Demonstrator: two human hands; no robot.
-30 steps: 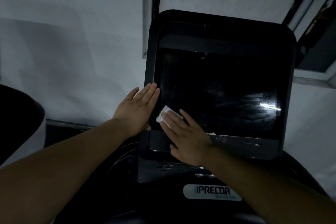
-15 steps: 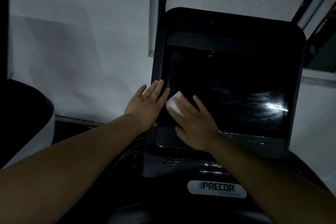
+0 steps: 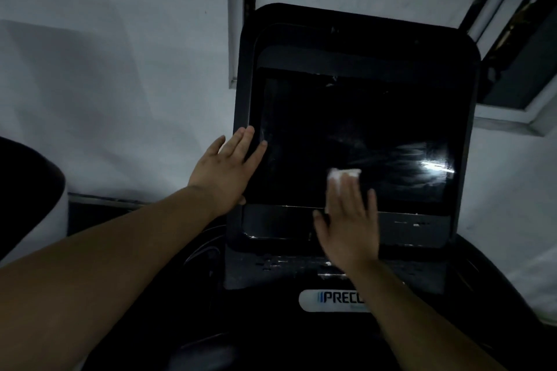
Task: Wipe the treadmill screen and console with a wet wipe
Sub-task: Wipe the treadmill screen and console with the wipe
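Observation:
The black treadmill console (image 3: 355, 39) fills the middle of the view, with its dark glossy screen (image 3: 346, 117) showing wet streaks and a glare spot at the right. My right hand (image 3: 349, 223) lies flat with straight fingers over the screen's lower edge, pressing a white wet wipe (image 3: 343, 175) against the glass under its fingertips. My left hand (image 3: 226, 172) rests flat with straight fingers on the console's left frame, fingertips touching the screen's edge.
A grey lower panel (image 3: 416, 232) with small marks runs under the screen. A white Precor badge (image 3: 331, 300) sits below it, partly hidden by my right forearm. White walls stand behind, a window frame (image 3: 512, 111) at the right, a dark rounded object (image 3: 27, 190) at the left.
My right hand has slid the wipe from the screen's lower left corner rightward to the lower middle. My left hand stays on the left frame. The view has shifted slightly.

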